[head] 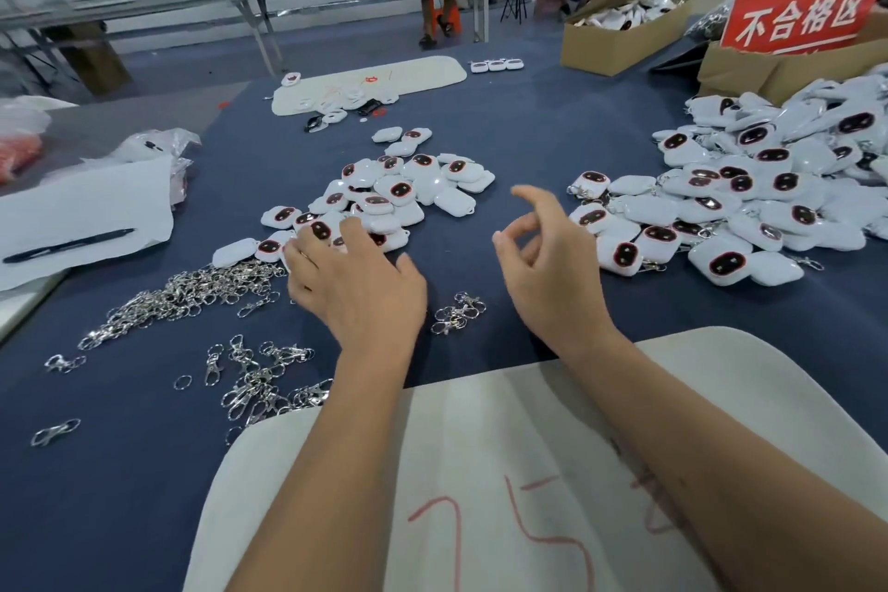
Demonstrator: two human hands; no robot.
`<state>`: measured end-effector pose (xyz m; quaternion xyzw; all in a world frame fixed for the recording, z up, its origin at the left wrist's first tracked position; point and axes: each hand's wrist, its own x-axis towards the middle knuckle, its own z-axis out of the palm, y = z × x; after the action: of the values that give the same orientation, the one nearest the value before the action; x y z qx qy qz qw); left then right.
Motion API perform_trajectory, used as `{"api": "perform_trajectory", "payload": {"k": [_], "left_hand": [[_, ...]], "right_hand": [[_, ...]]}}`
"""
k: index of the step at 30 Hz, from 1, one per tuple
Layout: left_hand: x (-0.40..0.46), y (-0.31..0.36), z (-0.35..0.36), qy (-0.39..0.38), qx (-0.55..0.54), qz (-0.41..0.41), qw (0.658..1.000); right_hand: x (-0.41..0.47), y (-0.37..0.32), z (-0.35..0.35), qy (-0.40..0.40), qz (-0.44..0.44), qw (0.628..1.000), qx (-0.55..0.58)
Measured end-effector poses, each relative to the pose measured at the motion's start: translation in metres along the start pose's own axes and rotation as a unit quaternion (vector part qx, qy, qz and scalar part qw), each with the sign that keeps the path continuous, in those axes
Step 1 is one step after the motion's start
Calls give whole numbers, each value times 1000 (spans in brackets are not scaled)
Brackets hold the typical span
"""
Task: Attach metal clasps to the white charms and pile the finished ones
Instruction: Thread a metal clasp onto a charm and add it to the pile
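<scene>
While your left hand [353, 284] reaches spread-fingered onto the unclasped white charms [384, 197], your right hand [548, 255] hovers loosely curled and empty beside the finished pile [749, 197]; take one charm, then one clasp from the metal clasps [192, 298].

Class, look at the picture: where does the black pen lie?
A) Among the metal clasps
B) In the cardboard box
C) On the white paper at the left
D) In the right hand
C: the pen lies on the white paper at the table's left edge, apart from the clasps.
</scene>
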<state>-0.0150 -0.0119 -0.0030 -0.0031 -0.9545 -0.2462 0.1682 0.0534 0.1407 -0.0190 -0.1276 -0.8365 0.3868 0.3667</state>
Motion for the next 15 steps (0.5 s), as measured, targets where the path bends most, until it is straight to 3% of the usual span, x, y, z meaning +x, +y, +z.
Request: {"api": "perform_trajectory", "payload": {"k": [3,5,11,15], "left_hand": [[13,-7,2,-60,21,-33,997],[19,-8,6,-97,18,-32,995],[22,0,11,-110,44,55,991],[18,12,10,-146,-75,139,976]], "right_hand": [[1,-7,11,-125,-69,973,-180],[3,-11,19,-168,-90,952,-239],[19,-13,40,-194,-101,951,-219],[20,-11,43,-197,-92,964,-153]]}}
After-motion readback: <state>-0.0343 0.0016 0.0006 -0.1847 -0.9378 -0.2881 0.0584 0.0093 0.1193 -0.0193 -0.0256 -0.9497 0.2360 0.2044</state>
